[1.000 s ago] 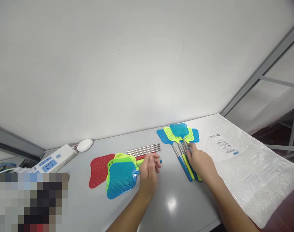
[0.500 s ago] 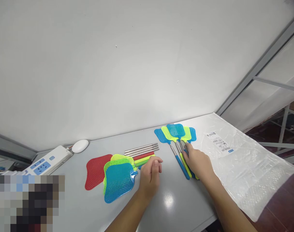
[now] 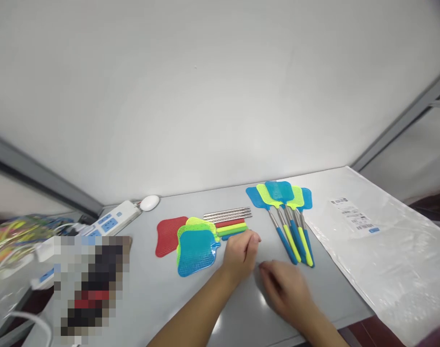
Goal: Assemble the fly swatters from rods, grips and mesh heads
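My left hand (image 3: 241, 253) is curled over the end of a blue handle (image 3: 227, 237), which lies beside a green handle (image 3: 232, 230) and a red one (image 3: 230, 223). Just left of them lie loose swatter heads: blue (image 3: 196, 251) on top, green (image 3: 194, 225) under it, red (image 3: 166, 236) furthest left. Several steel rods (image 3: 227, 213) lie behind the handles. My right hand (image 3: 285, 288) is blurred, hovers over the table with fingers apart and holds nothing. Several assembled blue and green fly swatters (image 3: 287, 219) lie fanned out just beyond it.
A clear plastic bag (image 3: 382, 255) with a printed label (image 3: 353, 214) covers the table's right end. A white power strip (image 3: 113, 220) and a white oval object (image 3: 149, 202) sit at the back left. Colourful packed items (image 3: 13, 236) lie at the far left. The wall is close behind.
My right hand has let go of the assembled swatters and pulled back toward me and leftward. The camera has turned left. My left hand stays at the handles.
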The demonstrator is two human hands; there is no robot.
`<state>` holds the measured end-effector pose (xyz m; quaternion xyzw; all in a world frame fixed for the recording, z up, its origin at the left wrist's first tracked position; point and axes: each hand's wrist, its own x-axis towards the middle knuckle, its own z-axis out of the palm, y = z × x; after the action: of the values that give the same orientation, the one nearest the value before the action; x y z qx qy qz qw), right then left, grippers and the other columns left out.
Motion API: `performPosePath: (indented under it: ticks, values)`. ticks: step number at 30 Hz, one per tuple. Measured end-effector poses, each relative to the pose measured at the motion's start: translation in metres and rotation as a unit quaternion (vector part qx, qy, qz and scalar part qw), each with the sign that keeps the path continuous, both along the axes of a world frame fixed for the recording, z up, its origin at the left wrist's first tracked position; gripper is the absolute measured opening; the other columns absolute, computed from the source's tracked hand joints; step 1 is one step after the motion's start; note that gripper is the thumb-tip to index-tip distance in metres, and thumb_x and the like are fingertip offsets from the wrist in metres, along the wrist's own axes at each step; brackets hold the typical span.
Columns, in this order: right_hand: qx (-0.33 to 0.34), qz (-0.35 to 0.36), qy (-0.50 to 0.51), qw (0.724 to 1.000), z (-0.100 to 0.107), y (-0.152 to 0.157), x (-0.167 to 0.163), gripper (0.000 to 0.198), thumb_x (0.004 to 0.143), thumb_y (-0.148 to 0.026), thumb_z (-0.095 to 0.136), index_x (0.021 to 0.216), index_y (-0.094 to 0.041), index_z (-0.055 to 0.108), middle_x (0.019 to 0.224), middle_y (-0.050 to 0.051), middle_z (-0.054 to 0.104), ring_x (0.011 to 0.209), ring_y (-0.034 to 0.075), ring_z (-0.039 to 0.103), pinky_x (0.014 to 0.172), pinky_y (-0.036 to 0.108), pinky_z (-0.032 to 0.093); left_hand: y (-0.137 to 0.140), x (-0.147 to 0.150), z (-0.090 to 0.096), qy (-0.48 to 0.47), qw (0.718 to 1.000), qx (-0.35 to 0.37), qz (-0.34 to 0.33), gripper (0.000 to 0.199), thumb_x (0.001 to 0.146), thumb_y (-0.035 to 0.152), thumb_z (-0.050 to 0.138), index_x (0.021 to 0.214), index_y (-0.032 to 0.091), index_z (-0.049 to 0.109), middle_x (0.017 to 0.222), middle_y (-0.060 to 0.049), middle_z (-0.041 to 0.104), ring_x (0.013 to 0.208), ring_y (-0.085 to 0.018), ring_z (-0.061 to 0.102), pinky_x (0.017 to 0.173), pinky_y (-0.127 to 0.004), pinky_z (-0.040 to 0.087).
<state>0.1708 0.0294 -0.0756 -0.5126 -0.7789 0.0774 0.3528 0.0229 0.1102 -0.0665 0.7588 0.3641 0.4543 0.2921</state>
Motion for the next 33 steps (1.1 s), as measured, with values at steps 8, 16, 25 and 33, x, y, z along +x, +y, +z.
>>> performPosePath:
  ticks: [8,16,25,33]
  values:
    - [-0.184,0.013,0.065,0.981,-0.004,0.01,0.0,0.023,0.095,-0.036,0.046,0.092,-0.022,0.064,0.075,0.002,0.066,0.064,0.016,0.061,0.06,0.026,0.045,-0.016,-0.045,0.027,0.078,0.989,0.075,0.102,0.023,0.094,0.023,0.042,0.084,0.019,0.062,0.074,-0.004,0.064,0.073,-0.017,0.056,0.071,-0.031,0.042]
    - [-0.257,0.041,-0.027,0.965,0.009,0.012,-0.006,0.031,0.096,-0.045,0.039,0.096,-0.025,0.063,0.093,0.005,0.07,0.081,0.022,0.065,0.072,0.033,0.048,-0.067,-0.109,0.009,0.318,0.917,-0.002,0.24,0.059,0.084,0.033,0.063,0.139,0.024,0.045,0.144,-0.009,0.047,0.128,-0.032,0.038,0.105,-0.051,0.031]
    - [-0.182,0.006,-0.225,0.957,0.054,0.097,-0.029,0.031,0.096,-0.035,0.038,0.092,-0.021,0.065,0.086,0.005,0.069,0.076,0.019,0.063,0.063,0.028,0.039,-0.075,-0.116,-0.003,0.293,0.923,-0.038,0.248,0.046,0.093,0.024,0.051,0.138,0.025,0.043,0.137,-0.009,0.056,0.129,-0.027,0.044,0.111,-0.06,0.014]
    - [-0.172,0.062,-0.267,0.946,0.053,0.178,-0.069,0.024,0.092,-0.028,0.048,0.096,-0.022,0.07,0.1,0.006,0.066,0.085,0.017,0.061,0.069,0.024,0.039,-0.075,-0.12,-0.005,0.25,0.927,-0.021,0.277,0.035,0.091,0.022,0.053,0.126,0.025,0.053,0.129,-0.009,0.061,0.121,-0.027,0.051,0.109,-0.06,0.02]
